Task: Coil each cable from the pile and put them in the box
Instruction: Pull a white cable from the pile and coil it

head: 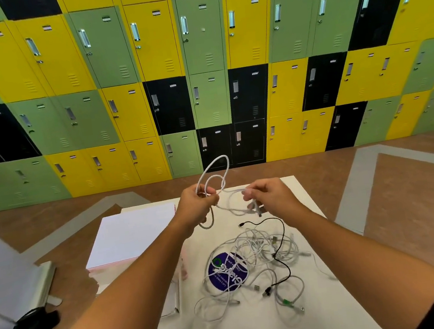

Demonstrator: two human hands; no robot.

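Below our hands lies the cable pile (251, 266). Our left hand (196, 207) pinches the white cable (215, 170) at its loops so they hold shape; our right hand (271, 196) grips its loose end to feed slack. The white box (131, 233) sits left of our left hand, within reach.

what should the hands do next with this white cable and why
Probably swing the right hand over to the left hand to lay one more loop. The left grips a few loops of the white cable, and only a short slack stretch with its plug hangs from the right.
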